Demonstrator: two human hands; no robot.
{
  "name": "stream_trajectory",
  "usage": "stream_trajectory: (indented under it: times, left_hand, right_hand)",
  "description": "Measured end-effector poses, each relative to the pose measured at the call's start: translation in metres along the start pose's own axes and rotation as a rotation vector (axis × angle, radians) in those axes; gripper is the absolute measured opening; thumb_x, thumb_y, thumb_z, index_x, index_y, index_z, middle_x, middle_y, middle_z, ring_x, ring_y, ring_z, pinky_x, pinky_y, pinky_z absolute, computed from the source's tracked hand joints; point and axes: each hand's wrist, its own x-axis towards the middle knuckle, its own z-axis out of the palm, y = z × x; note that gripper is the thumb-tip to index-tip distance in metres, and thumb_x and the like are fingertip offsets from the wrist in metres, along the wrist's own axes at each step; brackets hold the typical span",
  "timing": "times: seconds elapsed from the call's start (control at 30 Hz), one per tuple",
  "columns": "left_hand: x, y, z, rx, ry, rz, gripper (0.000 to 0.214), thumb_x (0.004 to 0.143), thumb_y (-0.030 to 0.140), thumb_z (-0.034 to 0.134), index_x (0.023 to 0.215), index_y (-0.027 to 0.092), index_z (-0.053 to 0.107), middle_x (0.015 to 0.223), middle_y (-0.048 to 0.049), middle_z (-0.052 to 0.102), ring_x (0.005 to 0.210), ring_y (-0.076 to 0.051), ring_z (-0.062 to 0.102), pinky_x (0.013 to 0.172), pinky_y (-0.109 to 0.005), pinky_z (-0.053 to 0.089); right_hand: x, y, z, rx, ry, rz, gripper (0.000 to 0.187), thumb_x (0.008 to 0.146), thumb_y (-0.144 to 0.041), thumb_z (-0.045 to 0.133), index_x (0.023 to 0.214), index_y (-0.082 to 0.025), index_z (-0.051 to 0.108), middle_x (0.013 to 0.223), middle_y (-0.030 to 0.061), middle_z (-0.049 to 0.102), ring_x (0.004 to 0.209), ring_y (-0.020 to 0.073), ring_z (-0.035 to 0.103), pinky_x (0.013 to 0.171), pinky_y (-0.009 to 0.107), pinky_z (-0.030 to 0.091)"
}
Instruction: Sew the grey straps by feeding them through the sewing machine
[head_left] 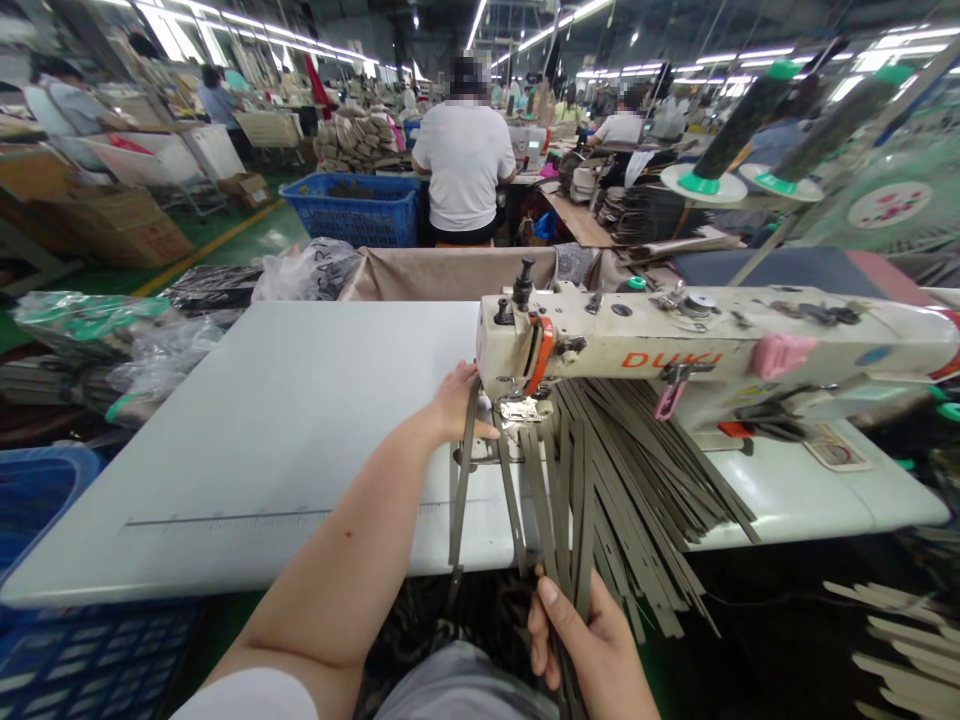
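My left hand [454,402] lies beside the sewing machine's needle area, its thumb stretched out to the right and its fingertips partly hidden by the machine head. One narrow grey-brown strip [463,490] runs past this hand and hangs over the table's front edge. Below the edge, my right hand [589,635] is closed around several fabric strips [581,510], thumb on top. These strips reach up toward the lit needle plate [520,410]. The sewing machine [600,335] has a cream body with an orange guard. To the right, a large fanned bundle of similar strips [645,480] lies under the machine arm.
The white table [300,420] carries a printed ruler line near its front. Two thread cones [739,135] stand at the right. A blue basket [52,490] is at the left, with plastic-wrapped bundles [165,340] behind it. A person in white [465,160] sits ahead.
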Motion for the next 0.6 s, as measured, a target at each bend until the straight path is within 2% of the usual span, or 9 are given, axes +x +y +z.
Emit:
stream_trajectory:
  times: [0.13, 0.23, 0.3, 0.4, 0.5, 0.6]
  left_hand:
    - [0.001, 0.006, -0.002, 0.051, -0.043, -0.036, 0.1, 0.061, 0.041, 0.105, 0.153, 0.018, 0.074, 0.172, -0.0211, 0.059, 0.163, -0.052, 0.05, 0.14, -0.068, 0.041]
    - [0.001, 0.012, -0.004, 0.053, -0.049, -0.045, 0.096, 0.061, 0.036, 0.104, 0.151, 0.017, 0.075, 0.171, -0.0218, 0.061, 0.163, -0.052, 0.05, 0.139, -0.07, 0.041]
    - [0.001, 0.016, -0.006, 0.037, -0.054, -0.057, 0.092, 0.061, 0.036, 0.105, 0.147, 0.017, 0.077, 0.167, -0.0215, 0.064, 0.16, -0.052, 0.054, 0.137, -0.07, 0.043]
    - [0.0, 0.018, -0.007, 0.015, -0.043, -0.046, 0.092, 0.06, 0.037, 0.106, 0.145, 0.017, 0.078, 0.163, -0.0199, 0.068, 0.158, -0.051, 0.056, 0.138, -0.068, 0.043]
    - [0.0, 0.019, -0.007, 0.004, -0.032, -0.039, 0.091, 0.059, 0.035, 0.108, 0.143, 0.016, 0.079, 0.162, -0.0205, 0.068, 0.156, -0.05, 0.058, 0.139, -0.067, 0.042]
    - [-0.002, 0.02, -0.009, -0.019, -0.013, -0.04, 0.089, 0.058, 0.032, 0.108, 0.141, 0.017, 0.079, 0.161, -0.0195, 0.069, 0.151, -0.047, 0.062, 0.137, -0.064, 0.045]
  right_hand:
    - [0.002, 0.006, -0.007, 0.088, -0.046, 0.107, 0.061, 0.086, -0.074, 0.098, 0.106, -0.018, 0.08, 0.068, -0.0026, 0.073, 0.046, 0.0098, 0.062, 0.044, 0.019, 0.042]
    - [0.005, 0.013, -0.012, 0.208, -0.105, 0.171, 0.067, 0.075, -0.069, 0.106, 0.109, -0.016, 0.085, 0.068, -0.0008, 0.074, 0.047, 0.0126, 0.065, 0.041, 0.02, 0.041]
    - [0.003, 0.016, -0.014, 0.257, -0.13, 0.191, 0.062, 0.073, -0.061, 0.109, 0.108, -0.015, 0.087, 0.071, 0.0019, 0.077, 0.05, 0.0142, 0.067, 0.044, 0.022, 0.045]
    - [-0.004, 0.013, -0.014, 0.256, -0.116, 0.187, 0.049, 0.079, -0.049, 0.108, 0.109, -0.015, 0.09, 0.079, 0.0047, 0.082, 0.06, 0.0168, 0.074, 0.054, 0.024, 0.053]
    - [-0.01, 0.009, -0.012, 0.226, -0.082, 0.173, 0.052, 0.077, -0.053, 0.11, 0.107, -0.017, 0.089, 0.081, 0.0047, 0.084, 0.065, 0.0195, 0.078, 0.059, 0.026, 0.057]
    - [-0.011, 0.008, -0.011, 0.152, -0.038, 0.18, 0.056, 0.077, -0.063, 0.108, 0.101, -0.018, 0.084, 0.084, 0.0058, 0.086, 0.06, 0.0182, 0.076, 0.059, 0.028, 0.059]
